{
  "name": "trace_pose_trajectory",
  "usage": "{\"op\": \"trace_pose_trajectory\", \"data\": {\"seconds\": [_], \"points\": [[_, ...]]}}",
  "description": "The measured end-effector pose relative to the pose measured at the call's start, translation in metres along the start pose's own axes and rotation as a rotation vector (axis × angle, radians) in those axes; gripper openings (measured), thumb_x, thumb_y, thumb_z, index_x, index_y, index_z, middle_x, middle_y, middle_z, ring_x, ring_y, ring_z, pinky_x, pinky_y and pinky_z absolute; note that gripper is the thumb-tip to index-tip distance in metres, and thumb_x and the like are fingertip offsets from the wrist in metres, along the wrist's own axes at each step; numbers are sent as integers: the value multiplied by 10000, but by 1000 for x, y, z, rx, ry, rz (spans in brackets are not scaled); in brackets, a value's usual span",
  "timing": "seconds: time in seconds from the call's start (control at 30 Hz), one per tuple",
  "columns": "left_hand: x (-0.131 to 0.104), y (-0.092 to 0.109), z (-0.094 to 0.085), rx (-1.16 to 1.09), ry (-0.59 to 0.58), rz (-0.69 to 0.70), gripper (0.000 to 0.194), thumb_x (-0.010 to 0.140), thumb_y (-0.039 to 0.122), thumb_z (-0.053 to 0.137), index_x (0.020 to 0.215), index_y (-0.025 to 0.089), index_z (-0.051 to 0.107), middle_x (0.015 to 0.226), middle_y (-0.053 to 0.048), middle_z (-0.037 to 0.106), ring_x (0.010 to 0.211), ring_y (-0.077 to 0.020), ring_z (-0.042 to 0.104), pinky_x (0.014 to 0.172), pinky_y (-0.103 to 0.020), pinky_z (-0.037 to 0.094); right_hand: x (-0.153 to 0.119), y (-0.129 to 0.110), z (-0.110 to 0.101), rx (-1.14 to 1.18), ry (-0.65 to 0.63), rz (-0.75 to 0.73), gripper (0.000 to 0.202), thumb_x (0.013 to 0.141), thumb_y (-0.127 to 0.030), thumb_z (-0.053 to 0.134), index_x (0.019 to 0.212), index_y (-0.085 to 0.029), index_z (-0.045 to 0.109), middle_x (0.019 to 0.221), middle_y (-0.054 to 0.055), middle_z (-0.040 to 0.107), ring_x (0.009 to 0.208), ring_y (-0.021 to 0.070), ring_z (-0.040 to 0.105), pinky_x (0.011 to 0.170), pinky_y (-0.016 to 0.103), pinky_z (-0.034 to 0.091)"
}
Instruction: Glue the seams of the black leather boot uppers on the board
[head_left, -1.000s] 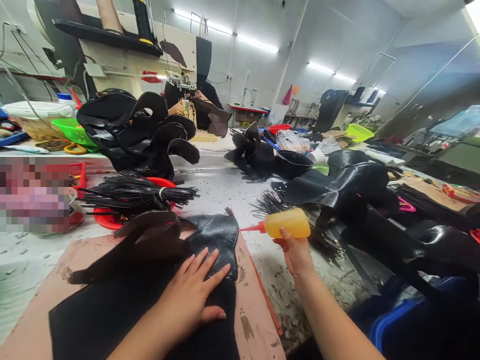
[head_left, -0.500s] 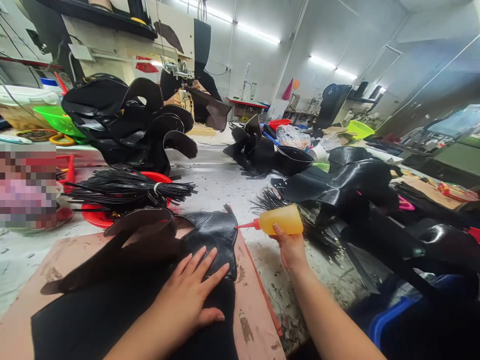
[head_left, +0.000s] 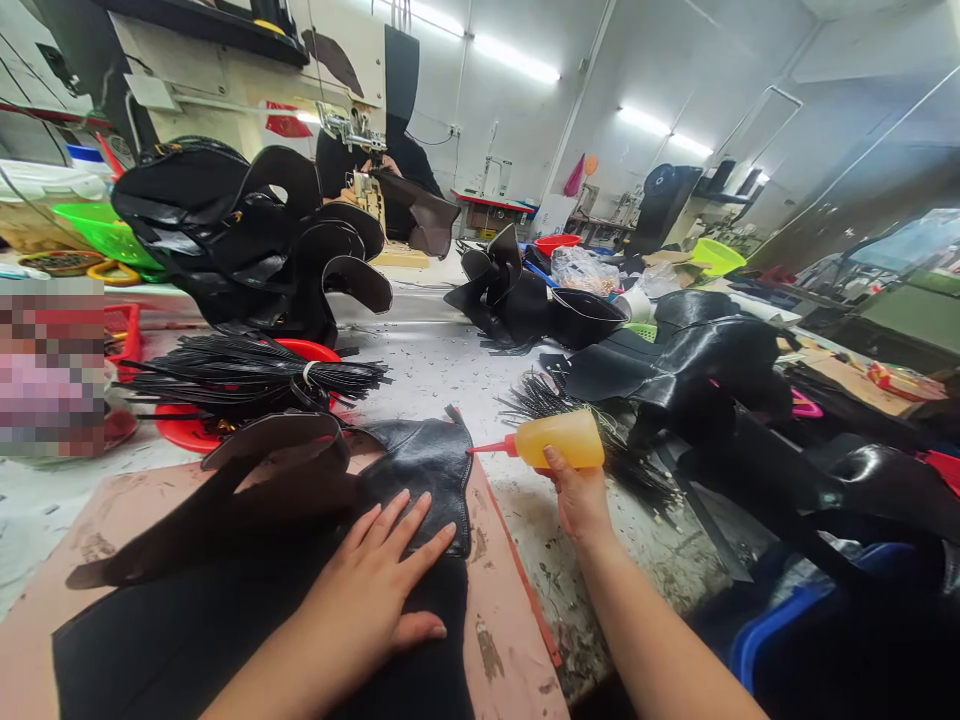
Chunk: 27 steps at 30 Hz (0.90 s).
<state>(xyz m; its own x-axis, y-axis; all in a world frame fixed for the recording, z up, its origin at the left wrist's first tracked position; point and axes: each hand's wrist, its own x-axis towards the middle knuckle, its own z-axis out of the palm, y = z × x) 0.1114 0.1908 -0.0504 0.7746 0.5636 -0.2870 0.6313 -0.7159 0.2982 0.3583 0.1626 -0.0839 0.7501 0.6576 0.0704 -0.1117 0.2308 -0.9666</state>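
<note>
My left hand [head_left: 390, 570] lies flat with fingers spread on a black leather piece [head_left: 424, 455] that has a stitched edge. In my right hand [head_left: 577, 490] is a yellow squeeze bottle [head_left: 561, 440], tilted on its side. Its red nozzle [head_left: 491, 447] points left, with the tip at the right edge of the leather; whether it touches I cannot tell. Dark brown curved flaps [head_left: 277, 480] stand up to the left of my left hand. Under the leather is a pinkish board [head_left: 502, 610] with dark stains.
A bundle of black strips [head_left: 247, 375] lies over a red basket [head_left: 180, 430]. Stacked black leather pieces [head_left: 225, 230] stand behind it, and more leather [head_left: 697, 350] is piled at right. Beyond, a person's dark sleeve [head_left: 420, 165] shows behind a sewing machine [head_left: 364, 150]. A blue-rimmed bin [head_left: 750, 650] sits lower right.
The view has shifted slightly. Both hands keep nearly the same pose, and the bottle's nozzle tip stays at the leather's right edge.
</note>
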Motion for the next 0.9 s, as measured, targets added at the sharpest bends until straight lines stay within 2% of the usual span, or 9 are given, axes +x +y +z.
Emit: {"op": "trace_pose_trajectory", "data": {"seconds": [0.13, 0.33, 0.73, 0.9], "points": [[0, -2, 2, -9, 32, 19, 742, 676, 531, 651, 1317, 377, 312, 1451, -61, 182, 1322, -343, 122, 1043, -568, 154, 0, 0, 0, -10, 1, -8, 441, 495, -392, 758, 834, -154, 608, 766, 35, 649, 707, 199, 612, 514, 298, 506], [-2, 1, -3, 0, -16, -5, 727, 692, 515, 643, 1321, 363, 313, 1448, -73, 186, 1328, -328, 104, 1045, -566, 134, -1, 0, 1, -6, 4, -14, 454, 496, -393, 759, 851, -156, 605, 783, 33, 649, 717, 188, 609, 532, 290, 512], [1, -2, 3, -13, 41, 27, 737, 670, 522, 661, 1314, 376, 333, 1450, -59, 194, 1324, -339, 126, 1041, -562, 163, -1, 1, -1, -8, 12, -11, 468, 500, -401, 753, 872, -167, 593, 792, 31, 649, 745, 205, 613, 534, 299, 512], [1, 2, -3, 13, -11, 1, 725, 691, 530, 636, 1320, 365, 317, 1448, -63, 190, 1327, -327, 121, 1047, -554, 152, -4, -1, -1, 8, 10, 7, 485, 494, -390, 764, 885, -163, 589, 802, 36, 650, 733, 194, 611, 511, 277, 510]]}}
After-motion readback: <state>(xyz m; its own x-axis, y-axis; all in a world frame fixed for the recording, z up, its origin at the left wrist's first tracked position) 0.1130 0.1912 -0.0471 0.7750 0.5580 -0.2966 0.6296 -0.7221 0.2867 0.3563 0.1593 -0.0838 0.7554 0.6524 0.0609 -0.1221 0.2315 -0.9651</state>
